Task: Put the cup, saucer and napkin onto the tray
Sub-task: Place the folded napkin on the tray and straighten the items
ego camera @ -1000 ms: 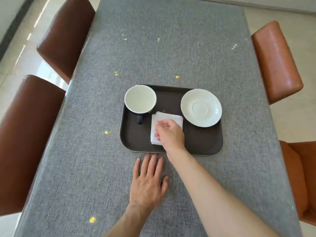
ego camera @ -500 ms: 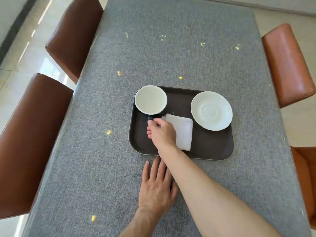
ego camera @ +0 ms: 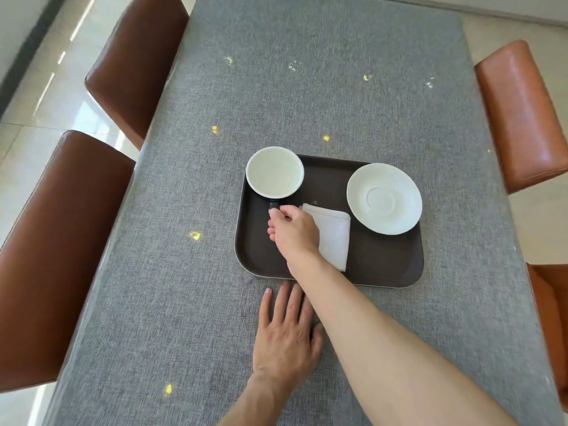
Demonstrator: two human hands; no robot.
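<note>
The right hand [ego camera: 292, 232] has slid left off the napkin [ego camera: 333, 235] to the cup [ego camera: 274, 173], its fingers [ego camera: 276, 212] pinching the dark handle. Cup, napkin and saucer [ego camera: 384, 198] all sit on the tray [ego camera: 384, 265], so the job looks nearly done. The left hand [ego camera: 285, 333] lies flat and open on the worktop [ego camera: 184, 302].

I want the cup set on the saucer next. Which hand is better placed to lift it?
The right hand: its fingertips are already at the cup handle on the tray. The left hand lies flat on the table, off the tray.
</note>
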